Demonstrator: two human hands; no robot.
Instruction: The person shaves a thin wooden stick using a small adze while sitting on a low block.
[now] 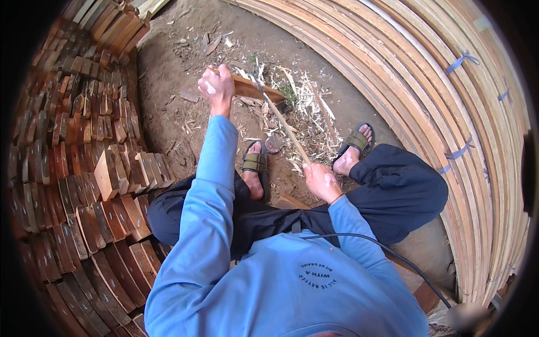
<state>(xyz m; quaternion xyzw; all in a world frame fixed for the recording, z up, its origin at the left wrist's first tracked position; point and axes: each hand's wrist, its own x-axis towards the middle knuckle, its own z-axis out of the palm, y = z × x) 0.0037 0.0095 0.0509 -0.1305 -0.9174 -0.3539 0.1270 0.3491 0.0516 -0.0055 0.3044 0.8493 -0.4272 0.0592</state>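
Observation:
My left hand (217, 90) is closed around the upper left end of a short wooden board (247, 87), which slants down to the right above the ground. My right hand (324, 182) grips the near end of a slim, pale wooden handle (289, 132). That handle runs up and to the left across the board's right part. At its far end, beside the board, is a narrow greyish part, perhaps a blade; its exact shape is too small to make out. Pale wood chips (307, 135) lie scattered under and around the board, between my sandalled feet.
Stacked wooden blocks (120, 216) form a wall along my left. To my right, long planks (387, 62) are piled and tied with blue strips (462, 62). A black cable (387, 250) runs from my waist toward the lower right. Bare soil (168, 73) lies ahead.

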